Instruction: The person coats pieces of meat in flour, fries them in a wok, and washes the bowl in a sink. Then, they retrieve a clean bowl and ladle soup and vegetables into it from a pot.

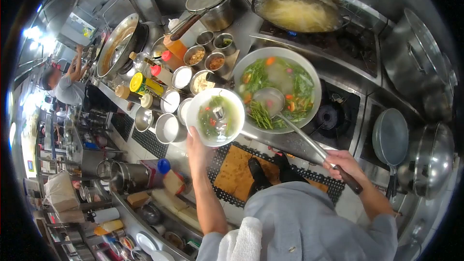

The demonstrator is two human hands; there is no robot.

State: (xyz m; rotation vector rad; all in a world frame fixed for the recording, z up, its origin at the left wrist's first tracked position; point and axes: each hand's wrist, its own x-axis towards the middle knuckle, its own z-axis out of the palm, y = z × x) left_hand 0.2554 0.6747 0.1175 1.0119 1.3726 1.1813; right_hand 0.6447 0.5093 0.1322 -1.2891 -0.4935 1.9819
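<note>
My left hand [199,149] holds a white bowl [192,124] from below and at its rim. Clear soup with green leaves and red bits lies in the bowl. My right hand [343,162] is closed around the dark handle of a long metal ladle [302,134]. The ladle's round head rests in a large pot [316,84] of soup with green vegetables and orange and red pieces. The bowl is just left of this pot, close to its rim.
Behind the pot, a wok [297,12] of yellowish liquid stands over a blue flame. Seasoning tins [195,57] and squeeze bottles [175,47] crowd the left counter. A frying pan [390,135] hangs or leans at right. Another person [70,87] stands far left.
</note>
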